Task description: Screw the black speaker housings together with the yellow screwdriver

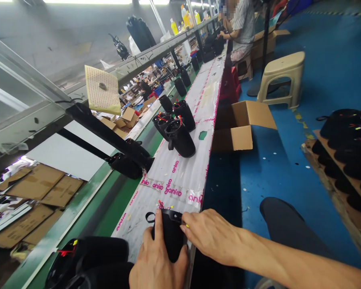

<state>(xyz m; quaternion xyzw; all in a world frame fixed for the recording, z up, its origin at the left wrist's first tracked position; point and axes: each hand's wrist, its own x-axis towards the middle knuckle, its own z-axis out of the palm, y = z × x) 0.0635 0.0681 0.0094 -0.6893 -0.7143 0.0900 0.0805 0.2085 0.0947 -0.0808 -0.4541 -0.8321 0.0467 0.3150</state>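
A black fabric-covered cylindrical housing (172, 239) lies tilted on the bench in front of me, with a strap loop (150, 217) and thin red and yellow wires (162, 205) at its top end. My left hand (158, 257) grips it from the near side, index finger stretched along it and thumb at its right. At its upper right rim my right hand (209, 233) is closed in a pinch. A small yellow bit (187, 225) shows at those fingertips; what they hold is otherwise hidden.
More black housings (180, 138) with wires stand farther up the printed-wrap bench (159, 172). Others (102, 253) lie at lower left by the green belt (93, 216). An open carton (240, 138) and stool (284, 78) are to the right. A co-worker (242, 28) sits beyond.
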